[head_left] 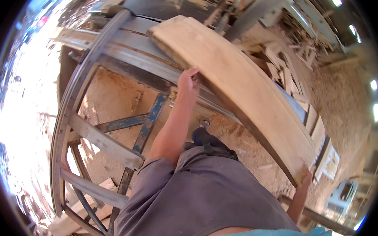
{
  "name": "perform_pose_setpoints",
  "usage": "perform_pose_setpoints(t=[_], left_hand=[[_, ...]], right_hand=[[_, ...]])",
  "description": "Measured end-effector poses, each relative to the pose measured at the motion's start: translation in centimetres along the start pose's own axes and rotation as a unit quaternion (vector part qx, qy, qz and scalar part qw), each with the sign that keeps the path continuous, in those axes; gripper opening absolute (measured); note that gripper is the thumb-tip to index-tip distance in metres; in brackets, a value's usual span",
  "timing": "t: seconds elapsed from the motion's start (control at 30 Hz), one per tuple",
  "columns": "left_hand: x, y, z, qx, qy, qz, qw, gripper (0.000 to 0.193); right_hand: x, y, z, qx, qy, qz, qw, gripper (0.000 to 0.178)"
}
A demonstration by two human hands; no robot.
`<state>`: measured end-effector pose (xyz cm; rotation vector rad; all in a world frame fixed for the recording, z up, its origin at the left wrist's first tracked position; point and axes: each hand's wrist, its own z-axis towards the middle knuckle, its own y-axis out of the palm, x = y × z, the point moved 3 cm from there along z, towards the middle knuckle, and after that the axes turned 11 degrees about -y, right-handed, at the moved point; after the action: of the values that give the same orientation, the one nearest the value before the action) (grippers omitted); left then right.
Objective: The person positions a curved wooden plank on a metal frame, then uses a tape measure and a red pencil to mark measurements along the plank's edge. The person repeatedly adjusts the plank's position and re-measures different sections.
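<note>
A long, thick wooden plank (238,82) slants from the top middle down to the right, its pale face up and its darker edge toward me. My left hand (190,79) is closed on that near edge, toward the far end, with the fingers partly hidden beneath the wood. At the right end of the plank, my right hand (305,179) grips the corner. The far end of the plank lies over the metal machine table (142,67); whether it rests on it I cannot tell.
To the left stands a metal frame with a long rail (66,110), crossbars (101,136) and a blue-painted leg (151,119). Wood offcuts (286,69) are heaped beyond the plank. Sawdust covers the floor (344,92). A pale machine or box (341,195) stands at the lower right.
</note>
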<state>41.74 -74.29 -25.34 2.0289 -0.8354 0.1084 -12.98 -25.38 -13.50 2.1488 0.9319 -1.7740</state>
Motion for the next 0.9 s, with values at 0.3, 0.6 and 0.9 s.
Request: perform_pose_setpoints(t=[0.3,0.6,0.9], left_hand=[[-18.6,8.5,-10.8,-0.183,-0.212,0.078,0.957,0.056],[-13.9,-5.7,-19.0,0.039,-0.044,0.187,0.981,0.029],[0.1,-24.1,-32.8,0.217,0.169,0.170,0.946,0.037]], right_hand=[[0.4,21.4,-5.3,0.002,0.049,0.155,0.987,0.046],[0.6,34.1,-11.5,-0.661,0.253,0.066,0.704,0.045],[-2.2,35.9,-9.4,-0.694,0.096,-0.140,0.699,0.030]])
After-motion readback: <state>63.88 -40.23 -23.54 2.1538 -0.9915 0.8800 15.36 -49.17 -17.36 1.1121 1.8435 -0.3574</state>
